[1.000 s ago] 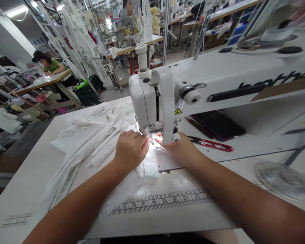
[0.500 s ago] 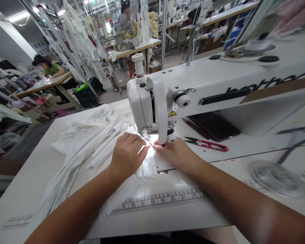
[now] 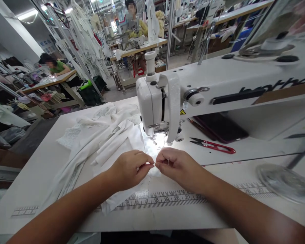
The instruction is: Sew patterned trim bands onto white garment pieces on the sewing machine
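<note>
In front of the needle area of a white sewing machine [image 3: 152, 101], my left hand [image 3: 129, 169] and my right hand [image 3: 180, 167] meet with thumb and forefinger pinched. Their fingertips nearly touch. Whatever they pinch is too small to make out. White fabric [image 3: 119, 142] lies in folds to the left of the machine and runs under my left hand and forearm; part of it shows below the fingertips. The machine's lamp lights the needle plate [image 3: 159, 141] brightly just beyond my fingers.
Red-handled thread snips [image 3: 216, 146] lie right of the needle, near a dark phone [image 3: 221, 127]. A clear round disc [image 3: 286, 183] rests at the right. A printed ruler [image 3: 165, 200] runs along the table's front. One person in green [image 3: 59, 67] sits at a table far left.
Both hands have come back from the needle toward me, and their fingertips now meet in a pinch. The needle plate has come into sight. The whole view has shifted slightly.
</note>
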A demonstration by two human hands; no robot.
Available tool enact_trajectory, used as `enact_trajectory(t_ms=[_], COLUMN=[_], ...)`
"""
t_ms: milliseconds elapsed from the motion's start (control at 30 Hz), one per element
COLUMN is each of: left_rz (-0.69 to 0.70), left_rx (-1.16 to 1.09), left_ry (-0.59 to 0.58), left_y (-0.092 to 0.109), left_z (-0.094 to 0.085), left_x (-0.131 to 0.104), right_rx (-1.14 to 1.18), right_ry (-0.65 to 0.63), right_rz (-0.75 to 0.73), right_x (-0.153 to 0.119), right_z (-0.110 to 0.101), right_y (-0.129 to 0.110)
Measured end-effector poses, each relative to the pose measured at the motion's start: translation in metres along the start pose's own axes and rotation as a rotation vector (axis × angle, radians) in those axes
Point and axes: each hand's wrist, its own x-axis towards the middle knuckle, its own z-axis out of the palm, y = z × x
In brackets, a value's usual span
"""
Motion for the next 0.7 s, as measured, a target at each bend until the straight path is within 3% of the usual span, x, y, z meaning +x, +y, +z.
enact_trajectory(t_ms=[200,300,400,533,700], left_rz=[0.047,-0.116,-0.311,-0.358,-0.349], left_rx=[0.166,0.390,0.532,0.480,0.306], left_ry=[-0.039,-0.137,-0.132,-0.099,-0.106], left_y=[-0.009,-0.023,-0.041,-0.051,-0.051], left_z=[-0.002,-0.007,-0.012,-0.007,0.008], left_x=[0.000,0.003,0.010,0.024,0.038], right_rx=[-0.070,-0.140,-0.211,-0.297,-0.322], right_ry=[-0.013,0.000,0.042,0.119,0.163], right_rz=[-0.008,0.024,0.107,0.211,0.194], right_x=[0.001,0.005,0.011,0.026,0.047], right_z=[0.004,-0.001,-0.010,-0.021,-0.022], right_y=[0.002,0.006,0.014,0.028,0.040])
